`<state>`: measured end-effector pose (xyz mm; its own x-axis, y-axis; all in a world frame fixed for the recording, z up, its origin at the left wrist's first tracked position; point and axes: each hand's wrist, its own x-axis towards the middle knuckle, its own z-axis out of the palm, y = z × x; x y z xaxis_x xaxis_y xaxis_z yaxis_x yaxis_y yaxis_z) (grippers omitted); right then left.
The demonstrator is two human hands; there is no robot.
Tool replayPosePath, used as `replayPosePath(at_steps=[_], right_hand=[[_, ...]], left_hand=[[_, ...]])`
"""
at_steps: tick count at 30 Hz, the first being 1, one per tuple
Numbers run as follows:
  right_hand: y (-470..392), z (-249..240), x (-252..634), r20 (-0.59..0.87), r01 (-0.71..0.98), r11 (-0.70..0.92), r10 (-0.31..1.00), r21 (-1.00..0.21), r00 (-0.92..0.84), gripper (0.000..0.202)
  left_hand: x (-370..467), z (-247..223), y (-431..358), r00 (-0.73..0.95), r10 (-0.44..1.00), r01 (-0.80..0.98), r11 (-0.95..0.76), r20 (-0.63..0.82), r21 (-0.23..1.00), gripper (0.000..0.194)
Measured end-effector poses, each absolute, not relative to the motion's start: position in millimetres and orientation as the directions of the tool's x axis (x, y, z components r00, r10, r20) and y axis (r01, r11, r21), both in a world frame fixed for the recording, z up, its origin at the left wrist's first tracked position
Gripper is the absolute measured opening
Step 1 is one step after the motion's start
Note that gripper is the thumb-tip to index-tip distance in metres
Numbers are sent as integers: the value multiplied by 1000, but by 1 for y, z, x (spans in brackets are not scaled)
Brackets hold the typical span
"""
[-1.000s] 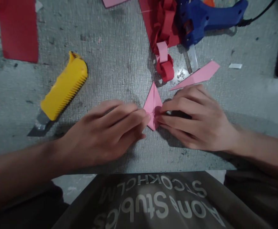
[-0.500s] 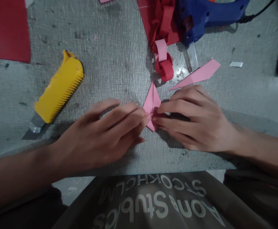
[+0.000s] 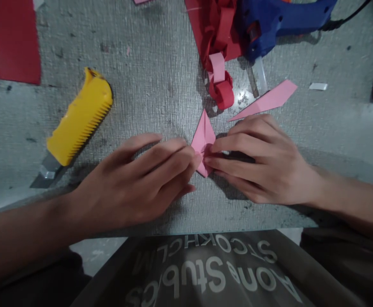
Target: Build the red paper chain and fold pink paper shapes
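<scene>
A small folded pink paper (image 3: 204, 130), kite-shaped with a crease down its middle, lies on the table between my hands. My left hand (image 3: 151, 177) comes in from the left, its fingertips closed on the paper's left edge. From the right, my right hand (image 3: 263, 160) presses its fingertips on the paper's right side, near the lower fold. The fingers cover part of both sides of the paper. Just beyond my right hand lies a second folded pink paper piece (image 3: 269, 100), long and pointed.
A yellow utility knife (image 3: 79, 117) with its blade out lies on the left. Behind are a red paper chain (image 3: 223, 91) with a pink link and a blue glue gun (image 3: 288, 19) with a cord. Red paper (image 3: 13, 42) sits far left; a white scrap (image 3: 318, 86) lies right.
Almost nothing differs. My left fingertips have shifted very slightly on the pink paper; both hands stay at its sides.
</scene>
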<state>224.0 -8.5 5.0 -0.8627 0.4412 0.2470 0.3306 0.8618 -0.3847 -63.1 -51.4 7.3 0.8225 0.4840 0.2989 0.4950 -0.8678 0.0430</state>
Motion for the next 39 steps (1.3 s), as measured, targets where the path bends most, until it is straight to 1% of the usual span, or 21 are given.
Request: replayPosePath(at_steps=[2, 8, 12, 18, 23, 29, 35, 39], right_hand=[[-9, 5, 224, 254, 323, 866, 434, -383, -864, 14], [-9, 3, 224, 278, 318, 880, 423, -354, -862, 14], [-9, 3, 223, 278, 320, 875, 430, -363, -859, 15], [-8, 3, 222, 263, 319, 866, 434, -385, -861, 16], [-7, 3, 224, 275, 297, 872, 417, -389, -866, 17], [-6, 5, 224, 312, 276, 849, 439, -451, -843, 12], [-7, 4, 225, 280, 309, 859, 440, -407, -853, 11], [-8, 4, 225, 276, 317, 863, 440, -393, -854, 11]], left_hand=[[-63, 7, -52, 815, 496, 501, -863, 300, 68, 27], [-66, 6, -53, 816, 524, 507, -851, 244, 135, 24], [-67, 5, -54, 801, 550, 522, -835, 238, 171, 22], [-66, 6, -53, 802, 542, 521, -840, 249, 150, 20], [-64, 6, -51, 818, 501, 492, -864, 284, 105, 24], [-64, 8, -51, 818, 505, 501, -861, 276, 90, 23], [-65, 6, -51, 818, 493, 491, -867, 295, 88, 24], [-65, 7, -52, 822, 501, 501, -862, 270, 73, 25]])
